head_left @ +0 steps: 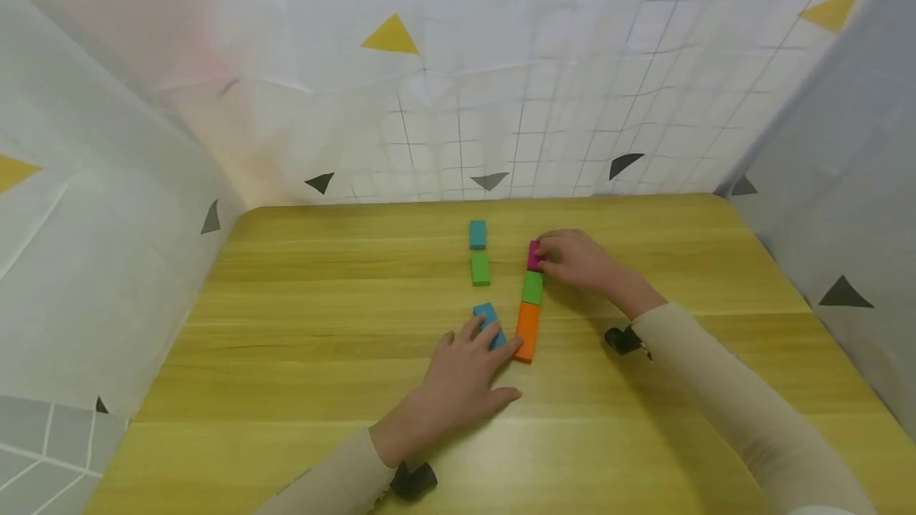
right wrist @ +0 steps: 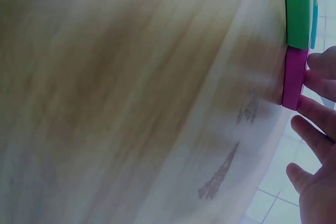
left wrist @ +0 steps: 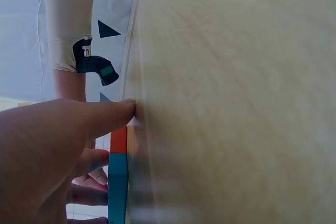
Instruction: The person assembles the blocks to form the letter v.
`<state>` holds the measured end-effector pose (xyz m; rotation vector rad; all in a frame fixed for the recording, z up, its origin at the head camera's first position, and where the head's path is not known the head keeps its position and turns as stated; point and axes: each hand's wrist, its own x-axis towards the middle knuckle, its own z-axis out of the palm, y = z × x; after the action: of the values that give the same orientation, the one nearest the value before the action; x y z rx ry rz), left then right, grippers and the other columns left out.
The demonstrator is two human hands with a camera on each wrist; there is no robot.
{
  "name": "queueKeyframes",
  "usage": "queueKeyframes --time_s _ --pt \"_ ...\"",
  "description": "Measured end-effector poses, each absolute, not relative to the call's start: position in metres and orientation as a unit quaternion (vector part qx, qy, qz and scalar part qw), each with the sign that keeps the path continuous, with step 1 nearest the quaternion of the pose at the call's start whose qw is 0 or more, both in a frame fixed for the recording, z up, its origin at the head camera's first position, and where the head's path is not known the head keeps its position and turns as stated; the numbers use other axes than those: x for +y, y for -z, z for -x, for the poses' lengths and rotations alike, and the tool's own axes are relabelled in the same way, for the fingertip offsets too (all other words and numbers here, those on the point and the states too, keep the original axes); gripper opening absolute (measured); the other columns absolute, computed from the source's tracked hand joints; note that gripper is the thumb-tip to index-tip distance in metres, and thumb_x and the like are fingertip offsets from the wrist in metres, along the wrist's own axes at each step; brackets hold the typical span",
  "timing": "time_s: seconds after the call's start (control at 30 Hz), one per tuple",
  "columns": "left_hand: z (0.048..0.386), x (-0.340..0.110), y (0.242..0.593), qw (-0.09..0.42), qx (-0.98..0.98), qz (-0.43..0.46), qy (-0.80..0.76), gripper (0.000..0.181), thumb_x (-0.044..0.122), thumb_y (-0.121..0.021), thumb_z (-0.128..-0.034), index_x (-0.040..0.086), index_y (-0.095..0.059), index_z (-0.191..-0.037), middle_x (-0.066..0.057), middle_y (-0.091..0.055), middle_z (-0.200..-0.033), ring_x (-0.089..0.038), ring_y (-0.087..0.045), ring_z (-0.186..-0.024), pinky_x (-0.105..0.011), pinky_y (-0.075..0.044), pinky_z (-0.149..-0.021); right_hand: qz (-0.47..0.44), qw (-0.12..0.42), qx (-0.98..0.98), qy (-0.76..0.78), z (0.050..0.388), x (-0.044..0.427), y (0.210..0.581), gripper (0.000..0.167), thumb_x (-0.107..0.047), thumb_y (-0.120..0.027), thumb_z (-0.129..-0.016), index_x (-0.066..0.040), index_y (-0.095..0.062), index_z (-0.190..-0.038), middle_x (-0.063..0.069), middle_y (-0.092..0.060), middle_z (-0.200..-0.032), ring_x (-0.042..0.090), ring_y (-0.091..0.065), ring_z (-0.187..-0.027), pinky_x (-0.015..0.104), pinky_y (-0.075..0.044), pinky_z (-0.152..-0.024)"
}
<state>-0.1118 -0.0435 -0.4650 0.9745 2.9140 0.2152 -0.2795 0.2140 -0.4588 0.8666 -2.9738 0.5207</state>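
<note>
On the table [head_left: 322,372], the right hand [head_left: 583,261] pinches the pink block [head_left: 533,255] at a row's far end (green block [head_left: 533,288], then orange block [head_left: 527,332]); the left hand [head_left: 461,380], spread wide, touches the blue block [head_left: 483,310].

A magenta block [head_left: 533,254] lies at the far end of a row, touching a green block [head_left: 533,289] that meets a longer orange block [head_left: 527,331] at the near end, a blue block [head_left: 485,311] slanting just left.
</note>
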Motion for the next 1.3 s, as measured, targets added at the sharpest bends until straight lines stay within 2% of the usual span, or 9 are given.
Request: queueKeyframes --time_s 0.33,0.7,1.3 --pt "0.112 -0.044 0.464 0.039 0.946 -0.314 -0.07 0.07 0.067 -0.055 -0.09 0.038 -0.039 -0.151 -0.002 -0.042 -0.155 -0.034 -0.03 -0.148 -0.063 -0.043 -0.103 -0.277 0.004 -0.944 -0.178 0.278 0.214 0.461 0.021 -0.019 -0.068 -0.092 -0.006 -0.074 -0.107 0.014 -0.068 -0.124 0.033 -0.063 -0.116 0.05 -0.048 -0.105" --pt "0.112 -0.044 0.465 0.027 0.946 -0.316 -0.067 0.07 0.067 -0.055 -0.0896 0.038 -0.039 -0.151 -0.002 -0.043 -0.154 -0.034 -0.032 -0.147 -0.062 -0.044 -0.102 -0.296 0.028 -0.938 -0.179 0.272 0.212 0.46 0.017 -0.014 -0.07 -0.089 -0.005 -0.075 -0.102 0.014 -0.071 -0.114 0.033 -0.065 -0.107 0.05 -0.051 -0.099" --pt "0.112 -0.044 0.464 0.026 0.946 -0.317 -0.069 0.07 0.067 -0.055 -0.0895 0.038 -0.04 -0.151 -0.002 -0.043 -0.154 -0.034 -0.032 -0.147 -0.062 -0.045 -0.102 -0.288 0.026 -0.941 -0.177 0.27 0.211 0.458 0.018 -0.013 -0.071 -0.089 -0.003 -0.075 -0.103 0.016 -0.071 -0.115 0.034 -0.065 -0.107 0.05 -0.051 -0.099"
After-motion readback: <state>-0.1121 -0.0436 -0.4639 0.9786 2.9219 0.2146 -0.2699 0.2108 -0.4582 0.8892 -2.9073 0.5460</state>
